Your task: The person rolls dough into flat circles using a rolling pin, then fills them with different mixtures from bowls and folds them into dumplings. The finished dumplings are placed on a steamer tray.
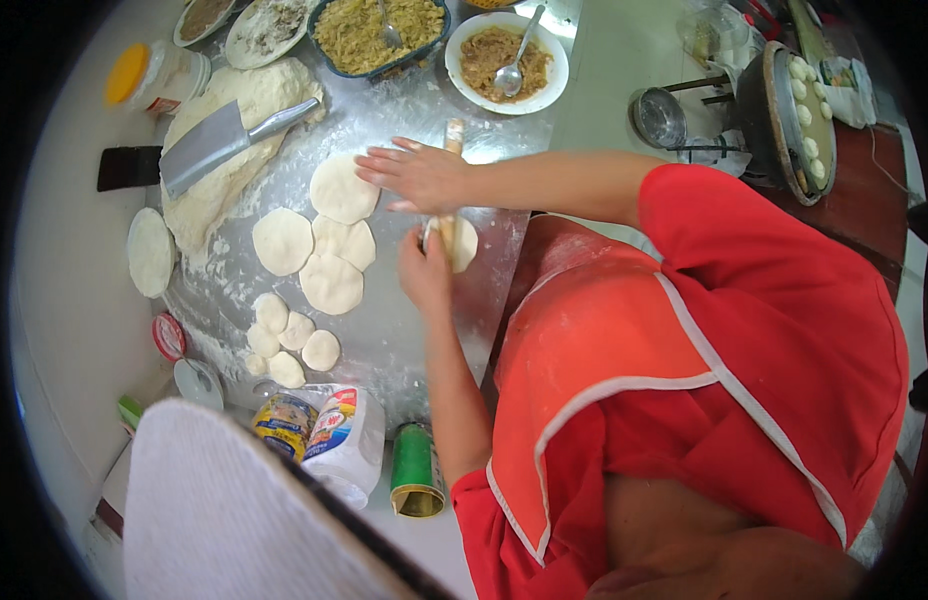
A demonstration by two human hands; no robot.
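A wooden rolling pin [454,136] lies across a small round dough wrapper [465,244] near the table edge. The palm of my right hand [423,176] rests over the pin, its fingers stretched out and apart above the metal tabletop [404,330]. My left hand [426,266] pinches the left rim of the wrapper beside the pin's lower end. Left of my hands lie several rolled dough rounds [344,189], partly overlapping. Smaller flattened dough pieces [321,350] are grouped below them. A cleaver [209,146] rests on a large mass of dough [273,86] at the upper left.
Along the far top stand a dish of yellowish filling [344,26] and a white bowl of brown filling [475,60], each with a spoon. A plastic jar [168,75] stands upper left. Below are a white container [351,442] and a green can [415,465]. A pan with dough pieces [779,124] stands right.
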